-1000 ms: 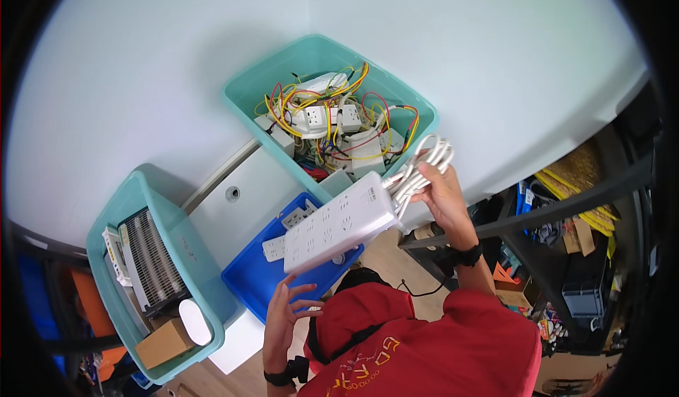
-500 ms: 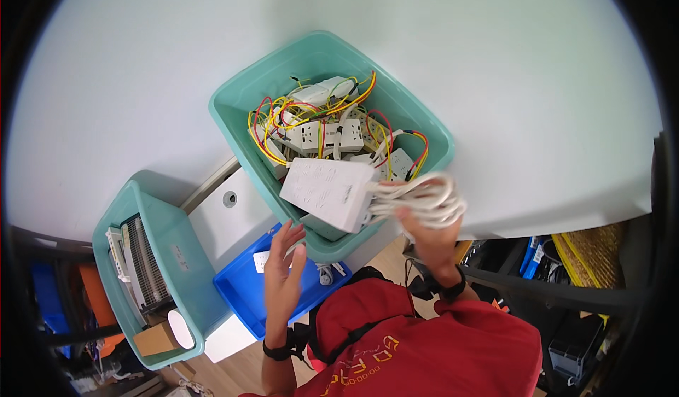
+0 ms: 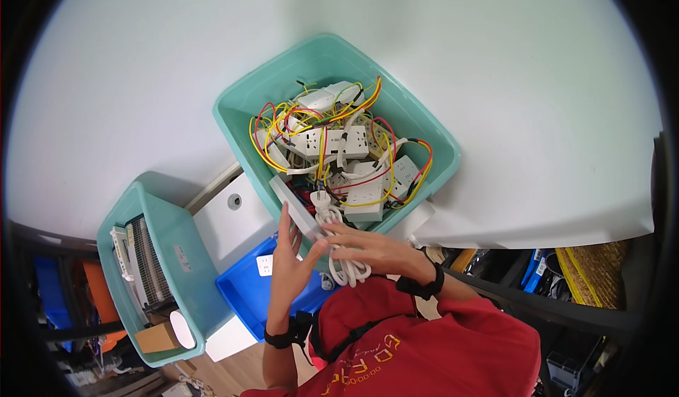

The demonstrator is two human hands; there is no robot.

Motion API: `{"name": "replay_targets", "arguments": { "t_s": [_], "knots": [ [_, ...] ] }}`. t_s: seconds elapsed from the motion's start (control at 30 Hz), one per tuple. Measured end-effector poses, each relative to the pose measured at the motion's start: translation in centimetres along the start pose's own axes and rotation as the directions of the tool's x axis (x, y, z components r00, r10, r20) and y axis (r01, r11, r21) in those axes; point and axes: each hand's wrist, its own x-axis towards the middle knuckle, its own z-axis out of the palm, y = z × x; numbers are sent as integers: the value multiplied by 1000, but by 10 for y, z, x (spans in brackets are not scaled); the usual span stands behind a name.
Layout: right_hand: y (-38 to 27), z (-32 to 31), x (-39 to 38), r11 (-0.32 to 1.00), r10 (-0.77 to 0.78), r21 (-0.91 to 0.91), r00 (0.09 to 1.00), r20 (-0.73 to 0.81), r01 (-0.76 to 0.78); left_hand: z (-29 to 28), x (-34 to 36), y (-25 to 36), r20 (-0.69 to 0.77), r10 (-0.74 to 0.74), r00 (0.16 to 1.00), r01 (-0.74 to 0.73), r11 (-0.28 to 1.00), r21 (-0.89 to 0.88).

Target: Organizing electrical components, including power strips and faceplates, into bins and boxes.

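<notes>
A white power strip (image 3: 296, 209) stands tilted on edge over the near left side of a large teal bin (image 3: 237, 139). My left hand (image 3: 288, 266) grips its near end, thumb and fingers on opposite sides. Its white coiled cord (image 3: 346, 268), with a plug, hangs beside the strip. My right hand (image 3: 378, 250) is closed round the cord near my left thumb; its fingertips partly hide the cord. Inside the bin lie several white power strips (image 3: 336, 142) tangled with red and yellow wires (image 3: 265, 146).
A second teal bin (image 3: 170, 238) at the left holds a wire-mesh panel and a brown box. Between the bins is a blue tray (image 3: 244, 284) with a white socket panel (image 3: 264, 265). Shelves of goods (image 3: 587, 277) stand at the right, below the white table edge.
The power strip has turned from flat to on edge and shifted left and down. My left hand, formerly apart with fingers spread, now grips it. My right hand has moved left with the cord.
</notes>
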Motion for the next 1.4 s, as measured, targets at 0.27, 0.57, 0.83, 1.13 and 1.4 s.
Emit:
{"name": "replay_targets", "arguments": {
  "t_s": [0.27, 0.57, 0.83, 1.13, 1.4],
  "knots": [
    [27, 8, 22, 938, 34, -345, 999, 17, -26, -1, 29, -15, 13, 160, 987, -133, 774, 619],
    [54, 24, 46, 900, 435, 99, 893, -118, -425, -5, 62, -36, 107, 141, 984, -167, 538, 826],
    [81, 2, 32, 903, 412, -68, 899, -150, -425, -24, 89, -61, 290, 216, 932, -350, 335, 875],
    [35, -3, 25, 910, 386, -222, 911, 145, -350, -25, 98, -64, 374, 107, 921, -389, 210, 897],
    [50, 16, -1, 769, 569, -434, 812, 132, -468, -21, 94, -61, 397, 121, 910, -407, 84, 909]
  ]
}}
